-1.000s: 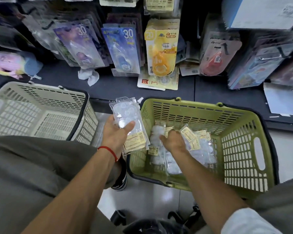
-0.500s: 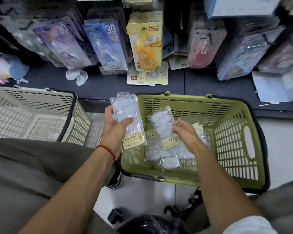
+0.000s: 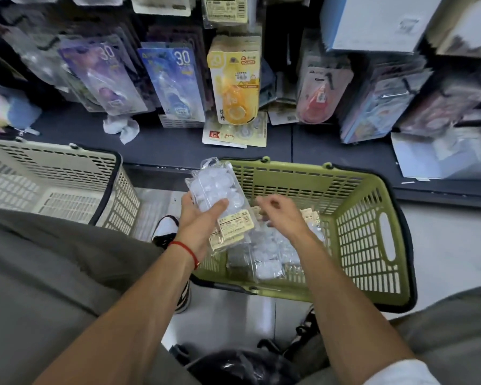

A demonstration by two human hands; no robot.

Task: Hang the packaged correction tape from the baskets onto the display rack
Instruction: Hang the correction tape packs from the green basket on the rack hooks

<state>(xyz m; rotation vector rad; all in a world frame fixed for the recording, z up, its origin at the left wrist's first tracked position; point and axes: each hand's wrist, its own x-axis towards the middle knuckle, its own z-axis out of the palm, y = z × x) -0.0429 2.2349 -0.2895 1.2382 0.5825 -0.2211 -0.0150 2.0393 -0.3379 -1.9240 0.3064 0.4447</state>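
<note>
The left hand (image 3: 197,218) grasps a stack of clear packets (image 3: 217,195) at frame centre; the right hand (image 3: 282,215), loosely curled, holds nothing above the green basket (image 3: 372,245); purple rack pack (image 3: 106,76) upper left reads "30".

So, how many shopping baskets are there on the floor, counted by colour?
Green basket: 1, with clear correction tape packs inside.
Beige basket: 1.
Total: 2 baskets.

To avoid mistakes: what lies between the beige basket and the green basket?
In the head view, a black-and-white shoe on pale floor lies between the beige basket and green basket.
</note>
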